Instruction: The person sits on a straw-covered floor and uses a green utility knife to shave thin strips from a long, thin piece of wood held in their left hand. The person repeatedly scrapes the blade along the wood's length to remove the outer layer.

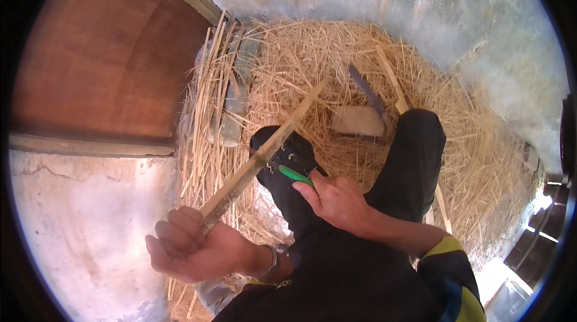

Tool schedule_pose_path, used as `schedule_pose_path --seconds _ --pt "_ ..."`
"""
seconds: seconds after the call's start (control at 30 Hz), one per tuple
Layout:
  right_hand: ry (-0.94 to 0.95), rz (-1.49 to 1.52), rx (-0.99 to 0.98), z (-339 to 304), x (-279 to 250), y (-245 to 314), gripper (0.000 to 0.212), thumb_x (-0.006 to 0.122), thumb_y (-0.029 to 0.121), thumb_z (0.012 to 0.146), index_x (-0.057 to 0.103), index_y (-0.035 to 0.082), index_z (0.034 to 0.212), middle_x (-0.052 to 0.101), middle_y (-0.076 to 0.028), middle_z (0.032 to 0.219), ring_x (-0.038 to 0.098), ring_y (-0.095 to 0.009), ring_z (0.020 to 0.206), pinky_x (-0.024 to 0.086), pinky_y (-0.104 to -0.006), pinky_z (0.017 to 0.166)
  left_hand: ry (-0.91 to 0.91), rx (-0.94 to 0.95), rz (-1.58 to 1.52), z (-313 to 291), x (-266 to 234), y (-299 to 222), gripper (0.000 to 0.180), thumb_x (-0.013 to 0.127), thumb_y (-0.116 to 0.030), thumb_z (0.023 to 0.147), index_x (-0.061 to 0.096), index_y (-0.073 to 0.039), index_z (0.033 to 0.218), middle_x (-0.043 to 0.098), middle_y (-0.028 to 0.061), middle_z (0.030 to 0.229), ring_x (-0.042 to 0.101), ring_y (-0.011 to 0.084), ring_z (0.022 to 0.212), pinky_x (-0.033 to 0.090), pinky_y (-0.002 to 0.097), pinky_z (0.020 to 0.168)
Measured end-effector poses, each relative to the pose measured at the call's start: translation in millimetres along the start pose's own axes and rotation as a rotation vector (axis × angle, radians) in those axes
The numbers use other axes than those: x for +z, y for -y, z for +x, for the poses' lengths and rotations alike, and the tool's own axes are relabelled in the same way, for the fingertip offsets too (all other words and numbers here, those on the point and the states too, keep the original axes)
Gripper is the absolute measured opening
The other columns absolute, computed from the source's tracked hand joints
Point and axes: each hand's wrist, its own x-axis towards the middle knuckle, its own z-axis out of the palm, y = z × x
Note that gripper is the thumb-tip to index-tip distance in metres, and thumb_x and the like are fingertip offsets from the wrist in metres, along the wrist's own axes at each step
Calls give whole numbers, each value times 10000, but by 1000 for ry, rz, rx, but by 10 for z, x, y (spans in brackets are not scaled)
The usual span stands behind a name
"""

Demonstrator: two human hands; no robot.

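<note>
Head view: left hand [192, 247] is clenched around the lower end of a split-bamboo strip [294, 119], fingers curled over it, palm side partly up. Strip slants up and right from the hand, crosses over the left knee [306, 154], far end above the straw-coloured shavings [294, 51]. Dark band about midway along the strip.

Right hand [339, 199] grips a small green hand tool [296, 175], thumb along it; tool points up-left, tip near the strip's middle, just above the left leg. Can't tell if tip touches the strip; working end too small to make out. Pale bits on the left trouser leg.

Wristband [274, 260] on left wrist; black sleeve with yellow trim [448, 262] on right arm. Right knee [421, 133] bent, black trousers.

Beyond the knees, on the shavings: wooden block [357, 121], a long dark blade [366, 89] leaning just beside it, and another pale strip [392, 75] behind the right knee. Left side: bundle of thin strips [201, 124] beside a brown door panel [102, 57]. Stained whitish wall [433, 3] behind the pile.
</note>
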Motion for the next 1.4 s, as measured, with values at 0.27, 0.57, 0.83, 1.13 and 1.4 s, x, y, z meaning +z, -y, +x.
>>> schedule_pose_path --seconds 0.27,0.57,0.83,1.13,1.4 --pt "-103 -27 -32 76 59 -123 380 580 368 910 542 19 764 560 -185 540 582 -376 489 453 -442 429 -4 13 39 -27 31 -42 427 463 -165 918 192 -171 588 157 -37 546 147 83 502 144 268 499" --pt "-104 -56 -25 37 107 -81 401 584 376 907 542 9 751 545 -183 514 569 -366 456 448 -442 420 -62 -7 51 -37 58 -60 407 462 -164 911 205 -175 596 161 -37 536 157 79 492 151 259 498" --pt "-165 -55 -111 131 115 -61 391 600 363 899 530 20 724 530 -166 481 573 -366 455 443 -443 404 0 -13 39 -76 -32 -44 400 456 -158 913 219 -173 591 167 -39 526 166 77 482 157 259 492" --pt "-136 -7 -166 75 3 122 394 597 375 896 549 15 742 555 -168 513 584 -364 475 460 -440 426 -7 0 34 -101 -13 -16 406 450 -146 917 225 -175 581 170 -39 523 153 79 475 153 263 486" --pt "-131 -86 -108 143 20 38 429 563 406 910 558 12 740 549 -153 493 590 -339 452 465 -432 408 -125 28 143 -41 8 -31 431 447 -222 931 190 -170 589 156 -32 525 149 86 462 147 274 464"
